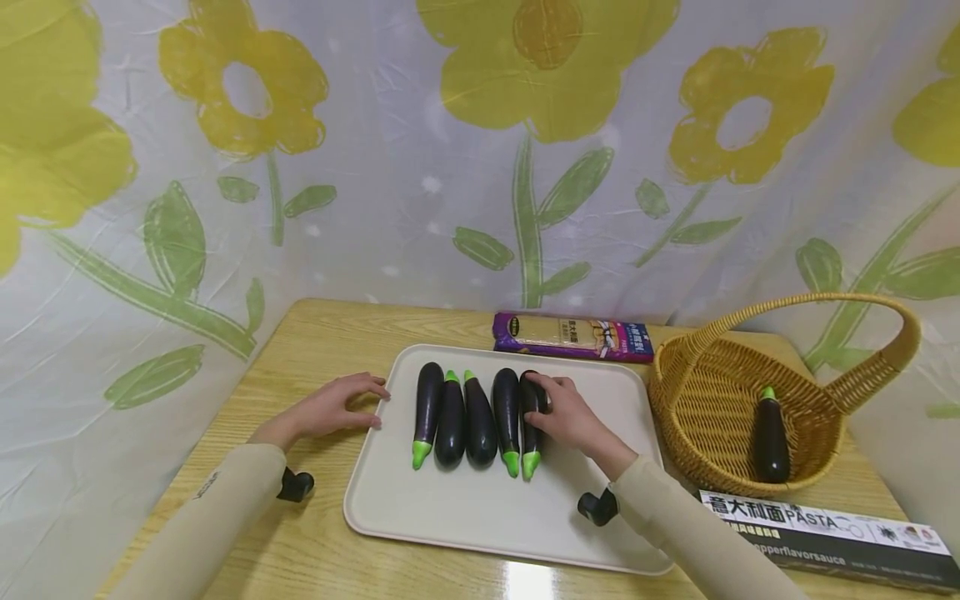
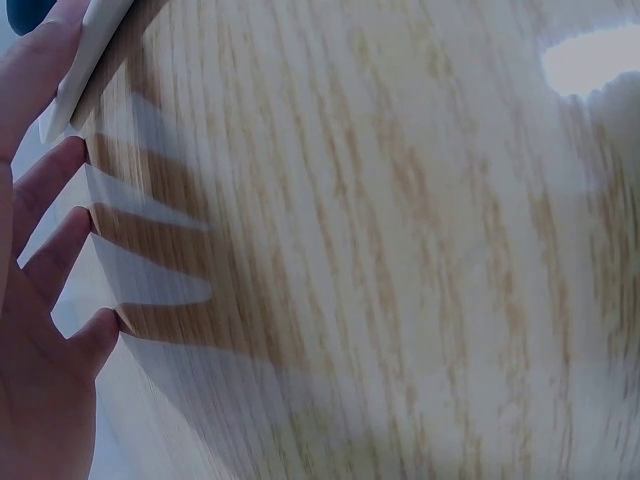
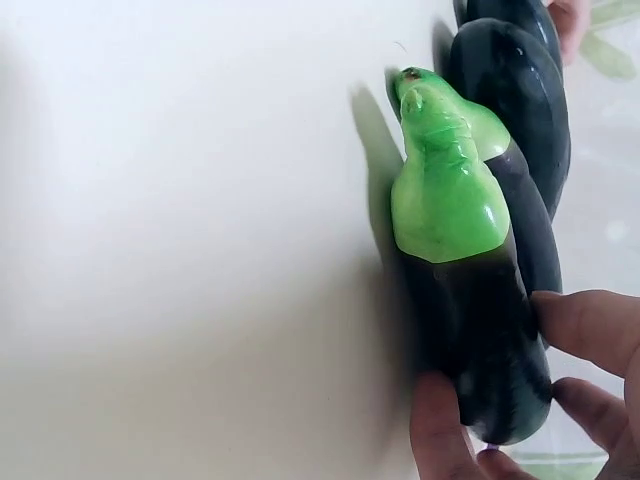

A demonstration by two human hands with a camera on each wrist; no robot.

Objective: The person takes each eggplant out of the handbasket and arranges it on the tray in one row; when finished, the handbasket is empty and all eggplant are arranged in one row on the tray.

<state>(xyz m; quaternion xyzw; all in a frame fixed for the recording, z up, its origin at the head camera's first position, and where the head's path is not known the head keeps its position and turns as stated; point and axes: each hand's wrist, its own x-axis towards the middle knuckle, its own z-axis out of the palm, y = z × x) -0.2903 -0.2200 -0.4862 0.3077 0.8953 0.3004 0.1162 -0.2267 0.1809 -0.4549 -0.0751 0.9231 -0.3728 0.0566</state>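
Note:
Several dark purple eggplants [image 1: 450, 425] with green caps lie side by side on a white tray [image 1: 435, 521], some caps pointing away and others toward me. My right hand [image 1: 573, 419] grips the rightmost eggplant [image 3: 470, 330] by its dark body, thumb on one side and fingers on the other; its green cap faces me. That eggplant lies close against its neighbour [image 1: 507, 417]. At the tray's left rim is my left hand [image 1: 333, 407], fingers spread and holding nothing. In the left wrist view its fingers [image 2: 60, 250] appear near the tray's edge, above the wooden table.
Right of the tray stands a wicker basket [image 1: 675, 408] with a tall handle and one eggplant [image 1: 770, 442] inside. A purple pasta packet [image 1: 573, 336] lies behind the tray. A black and white pasta box [image 1: 832, 542] lies at front right. A flowered curtain [image 1: 390, 167] hangs behind the table.

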